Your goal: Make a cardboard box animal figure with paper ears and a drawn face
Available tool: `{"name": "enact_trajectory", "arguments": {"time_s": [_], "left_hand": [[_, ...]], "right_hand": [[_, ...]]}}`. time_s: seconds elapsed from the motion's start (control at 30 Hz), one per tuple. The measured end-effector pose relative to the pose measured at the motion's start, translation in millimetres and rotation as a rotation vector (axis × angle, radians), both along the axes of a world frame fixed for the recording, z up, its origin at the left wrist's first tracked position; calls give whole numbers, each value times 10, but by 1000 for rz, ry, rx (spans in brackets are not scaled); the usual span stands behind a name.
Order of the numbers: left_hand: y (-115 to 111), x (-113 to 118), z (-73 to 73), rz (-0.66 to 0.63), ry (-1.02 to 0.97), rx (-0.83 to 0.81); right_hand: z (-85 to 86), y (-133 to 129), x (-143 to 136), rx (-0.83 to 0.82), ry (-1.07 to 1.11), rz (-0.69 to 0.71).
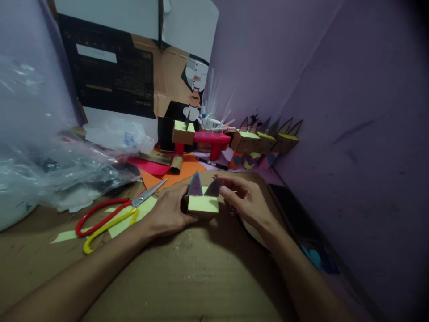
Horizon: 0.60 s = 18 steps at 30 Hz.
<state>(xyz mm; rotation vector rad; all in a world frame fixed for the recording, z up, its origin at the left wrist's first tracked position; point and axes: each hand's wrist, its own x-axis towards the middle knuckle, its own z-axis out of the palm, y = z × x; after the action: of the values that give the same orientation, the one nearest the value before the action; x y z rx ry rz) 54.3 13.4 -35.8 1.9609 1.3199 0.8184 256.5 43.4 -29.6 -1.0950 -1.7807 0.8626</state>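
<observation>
My left hand (169, 212) is wrapped round the left side of a small cardboard box (203, 204) with a pale yellow top. Two pointed ears, dark with blue edges, stand up from the box; the left ear (195, 184) is upright and the right ear (212, 188) leans a little. Close to the right ear is my right hand (246, 199), its thumb and forefinger near the ear's edge. Whether those fingers touch the ear or hold anything is too small to tell.
Red and yellow scissors (134, 203) lie left on yellow paper scraps. Plastic bags (83, 165) are further left. Behind stand a pink cardboard animal (212, 137), several eared box heads (246, 141) and an upright printed carton (117, 67). A dark flat object (291, 208) lies right.
</observation>
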Motion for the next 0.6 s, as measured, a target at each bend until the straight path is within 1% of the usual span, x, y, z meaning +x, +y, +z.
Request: {"name": "enact_trajectory", "arguments": {"time_s": [0.1, 0.13, 0.17, 0.27, 0.33, 0.43, 0.5, 0.6], "left_hand": [[10, -101, 80, -143, -19, -68], [18, -138, 103, -165, -55, -112], [28, -169, 122, -158, -102, -156], [62, -196, 154, -21, -229, -217], [82, -150, 158, 67, -296, -205], [98, -42, 158, 153, -412, -186], [100, 13, 159, 197, -458, -151], [97, 40, 165, 214, -431, -45]], "right_hand": [[-41, 15, -21, 10, 33, 38], [-58, 22, -29, 11, 41, 55], [-73, 27, -35, 5, 46, 72], [-87, 25, -33, -34, 47, 145], [-76, 7, -21, -77, 56, 232], [-52, -26, -4, -169, 53, 372], [-43, -45, -6, -196, 21, 408], [-39, -66, -24, -230, 13, 402]]}}
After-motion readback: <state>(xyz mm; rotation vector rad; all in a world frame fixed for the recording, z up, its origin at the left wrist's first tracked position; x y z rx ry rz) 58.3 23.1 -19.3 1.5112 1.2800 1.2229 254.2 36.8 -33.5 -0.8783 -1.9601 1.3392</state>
